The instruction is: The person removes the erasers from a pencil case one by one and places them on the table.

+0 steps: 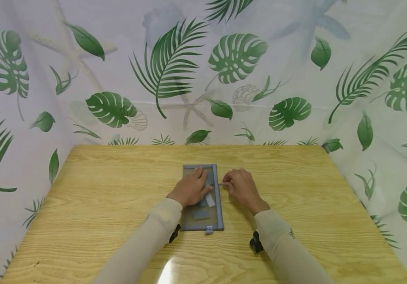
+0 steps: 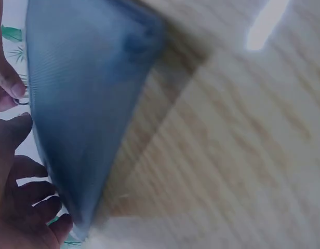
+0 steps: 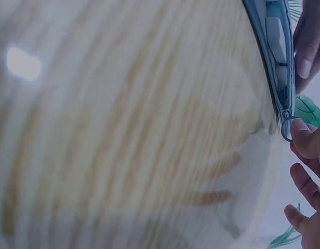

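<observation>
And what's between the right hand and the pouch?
A small zipper pull ring. The right wrist view shows it best: the right hand pinches it at the edge of the pouch.

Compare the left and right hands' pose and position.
The left hand rests on the pouch; the right hand pinches its zipper's pull ring. The left hand covers part of the pouch, while the right hand is beside its edge. Both emerge from pale sleeves.
</observation>
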`<state>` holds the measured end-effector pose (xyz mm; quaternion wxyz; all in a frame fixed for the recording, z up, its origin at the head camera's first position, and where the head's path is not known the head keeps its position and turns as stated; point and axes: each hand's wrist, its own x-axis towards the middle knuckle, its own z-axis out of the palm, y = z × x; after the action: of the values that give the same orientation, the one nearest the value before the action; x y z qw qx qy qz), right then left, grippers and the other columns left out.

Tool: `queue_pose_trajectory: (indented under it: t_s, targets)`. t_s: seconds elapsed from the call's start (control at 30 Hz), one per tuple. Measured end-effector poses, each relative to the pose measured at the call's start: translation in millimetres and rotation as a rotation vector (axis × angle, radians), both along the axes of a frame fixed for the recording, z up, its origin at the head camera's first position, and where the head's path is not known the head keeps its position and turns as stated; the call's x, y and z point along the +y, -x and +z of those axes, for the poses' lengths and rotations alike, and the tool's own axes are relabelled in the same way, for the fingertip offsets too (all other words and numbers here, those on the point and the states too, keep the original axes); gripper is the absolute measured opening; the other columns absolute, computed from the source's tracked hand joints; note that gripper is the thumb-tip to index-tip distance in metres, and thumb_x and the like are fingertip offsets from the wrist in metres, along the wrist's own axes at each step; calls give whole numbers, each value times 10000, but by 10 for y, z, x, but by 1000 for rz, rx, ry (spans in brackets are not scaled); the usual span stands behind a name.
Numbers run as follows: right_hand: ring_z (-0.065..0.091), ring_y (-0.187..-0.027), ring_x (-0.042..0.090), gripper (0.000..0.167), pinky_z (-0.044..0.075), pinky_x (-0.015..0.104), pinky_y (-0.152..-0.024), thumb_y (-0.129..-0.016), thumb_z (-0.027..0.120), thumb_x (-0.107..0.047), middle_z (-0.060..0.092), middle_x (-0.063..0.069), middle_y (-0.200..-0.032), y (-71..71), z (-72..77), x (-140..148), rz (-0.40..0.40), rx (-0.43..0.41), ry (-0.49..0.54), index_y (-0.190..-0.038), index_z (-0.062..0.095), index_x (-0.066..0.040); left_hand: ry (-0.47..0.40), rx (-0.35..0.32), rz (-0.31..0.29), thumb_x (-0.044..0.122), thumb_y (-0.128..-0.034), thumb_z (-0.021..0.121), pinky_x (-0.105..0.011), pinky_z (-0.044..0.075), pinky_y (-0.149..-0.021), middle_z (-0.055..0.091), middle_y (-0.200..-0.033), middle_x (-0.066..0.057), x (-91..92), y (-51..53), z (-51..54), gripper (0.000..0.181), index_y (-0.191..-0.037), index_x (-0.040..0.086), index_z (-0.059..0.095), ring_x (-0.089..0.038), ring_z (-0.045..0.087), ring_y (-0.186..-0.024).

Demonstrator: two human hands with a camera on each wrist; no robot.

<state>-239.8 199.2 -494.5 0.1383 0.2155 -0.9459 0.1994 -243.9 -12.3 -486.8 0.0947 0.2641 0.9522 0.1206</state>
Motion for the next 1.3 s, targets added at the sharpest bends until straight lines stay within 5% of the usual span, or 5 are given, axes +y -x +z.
queue_pose_trajectory:
  t_s: [0.57,1.3]
  targets:
    - [610,-731,249,79,510,506,-838,-841,838,-127,727,39,-797,-30,-46,32,-9,48,47,-813,774,-88,-4,-62,29,474,-1081,410,-433,180,-1236,139,-1666,-191,17,-8,-33,696,-1616,66,234,-312,142,-1542]
    - [572,-707,264,123,493,509,-870,-840,825,-44,707,42,-742,107,-135,-27,-32,119,105,-761,733,-70,0,-66,34,468,-1075,439,-423,188,-1235,156,-1659,-195,29,22,-37,693,-1606,58,264,-309,156,-1538]
